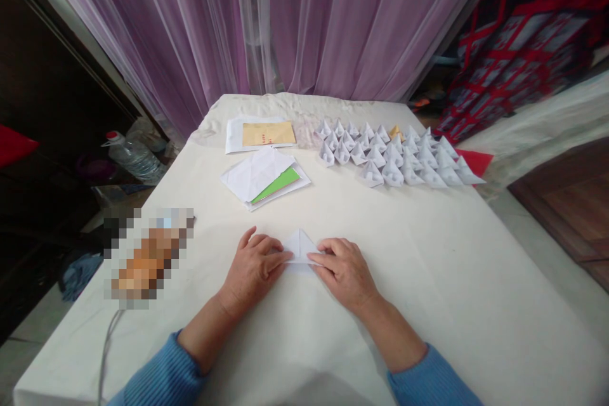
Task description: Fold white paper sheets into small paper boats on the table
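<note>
A small white folded paper [299, 246] lies near the middle of the table, its peak pointing away from me and a flap along its near edge. My left hand [257, 263] grips its left corner between thumb and index finger. On the opposite corner, my right hand [345, 269] pinches the paper the same way. Both sets of fingers are closed and partly cover the paper. Beyond my hands lie loose white sheets [257, 174] with a green sheet [278, 185] between them. Rows of folded paper boats [392, 155] stand at the back right, one of them yellowish.
A tan envelope [269, 133] rests on white paper at the back left. A pixelated object [152, 257] with a cable [107, 342] lies on the left. The white-covered table [428, 279] ends at a purple curtain [304, 19]. A plastic bottle [137, 155] stands beyond its left edge.
</note>
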Demonstrator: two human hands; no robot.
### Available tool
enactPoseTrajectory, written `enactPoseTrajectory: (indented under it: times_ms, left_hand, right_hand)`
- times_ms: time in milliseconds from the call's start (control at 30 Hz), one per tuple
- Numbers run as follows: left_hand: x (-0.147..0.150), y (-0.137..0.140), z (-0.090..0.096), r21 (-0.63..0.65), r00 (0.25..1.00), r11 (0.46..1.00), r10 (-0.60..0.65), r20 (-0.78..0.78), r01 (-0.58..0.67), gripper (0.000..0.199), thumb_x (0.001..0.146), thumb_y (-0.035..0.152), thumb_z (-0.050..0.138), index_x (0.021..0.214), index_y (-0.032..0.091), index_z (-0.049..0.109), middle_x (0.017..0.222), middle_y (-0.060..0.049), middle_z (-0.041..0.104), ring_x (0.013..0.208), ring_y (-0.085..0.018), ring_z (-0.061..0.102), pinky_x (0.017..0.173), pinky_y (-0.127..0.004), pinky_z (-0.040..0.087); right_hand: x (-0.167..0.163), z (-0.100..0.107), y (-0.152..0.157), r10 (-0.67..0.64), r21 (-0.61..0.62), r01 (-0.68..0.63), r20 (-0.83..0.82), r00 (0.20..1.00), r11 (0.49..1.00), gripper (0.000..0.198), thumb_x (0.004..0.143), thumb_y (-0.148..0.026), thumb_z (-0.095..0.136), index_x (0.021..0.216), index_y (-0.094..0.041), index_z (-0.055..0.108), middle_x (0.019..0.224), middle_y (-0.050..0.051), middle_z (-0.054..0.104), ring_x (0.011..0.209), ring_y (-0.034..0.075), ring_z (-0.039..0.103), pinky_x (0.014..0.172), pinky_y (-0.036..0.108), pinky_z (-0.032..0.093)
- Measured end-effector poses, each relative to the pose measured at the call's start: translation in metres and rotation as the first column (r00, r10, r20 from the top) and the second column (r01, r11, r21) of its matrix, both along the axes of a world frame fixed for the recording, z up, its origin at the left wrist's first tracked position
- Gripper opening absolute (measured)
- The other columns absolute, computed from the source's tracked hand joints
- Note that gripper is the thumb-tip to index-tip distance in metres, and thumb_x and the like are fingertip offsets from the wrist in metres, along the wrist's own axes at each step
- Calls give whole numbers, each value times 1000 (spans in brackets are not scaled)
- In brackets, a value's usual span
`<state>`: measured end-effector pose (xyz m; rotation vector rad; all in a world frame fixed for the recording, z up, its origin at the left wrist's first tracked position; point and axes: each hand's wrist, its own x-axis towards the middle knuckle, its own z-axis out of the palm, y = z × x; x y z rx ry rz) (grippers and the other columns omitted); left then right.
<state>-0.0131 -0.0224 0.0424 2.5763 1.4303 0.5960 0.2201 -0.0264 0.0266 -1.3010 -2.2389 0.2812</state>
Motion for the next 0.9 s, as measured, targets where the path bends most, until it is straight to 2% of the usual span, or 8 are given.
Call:
enactPoseTrajectory:
  times_ms: [133, 333, 633, 900]
  left_hand:
    - [0, 1, 1, -39, 998, 999, 34, 47, -32, 15, 91, 29, 59, 93, 34, 73, 90, 2, 71, 88, -17, 62, 106, -47, 31]
    - [-1, 4, 2, -60, 995, 994, 97, 27, -95, 11, 90, 31, 60, 87, 27, 70, 89, 0, 71, 88, -19, 62, 103, -48, 33]
    - [-3, 6, 1, -69, 986, 984, 164, 24, -162, 10, 86, 32, 64, 83, 23, 68, 95, -3, 69, 93, -22, 60, 101, -48, 38]
    - [-3, 7, -2, -54, 981, 982, 185, 53, -182, 15, 88, 32, 60, 78, 21, 66, 101, -5, 68, 96, -24, 58, 94, -45, 43]
  right_hand:
    - [0, -2, 1, -28, 20, 30, -98, 995, 999, 11, 84, -22, 70, 89, -30, 75, 91, 1, 65, 86, 17, 55, 79, 33, 37]
    - [-1, -2, 3, -82, 37, 88, -138, 987, 995, 8, 85, -24, 69, 80, -28, 73, 87, -1, 66, 85, 16, 57, 78, 32, 36]
    - [-2, -1, 4, -194, 2, 196, -132, 972, 981, 13, 84, -24, 68, 71, -24, 68, 86, -2, 68, 84, 17, 58, 80, 33, 34]
    - [-3, 3, 3, -247, -20, 246, -50, 968, 969, 20, 87, -24, 63, 68, -21, 60, 90, 0, 68, 88, 18, 56, 82, 34, 32]
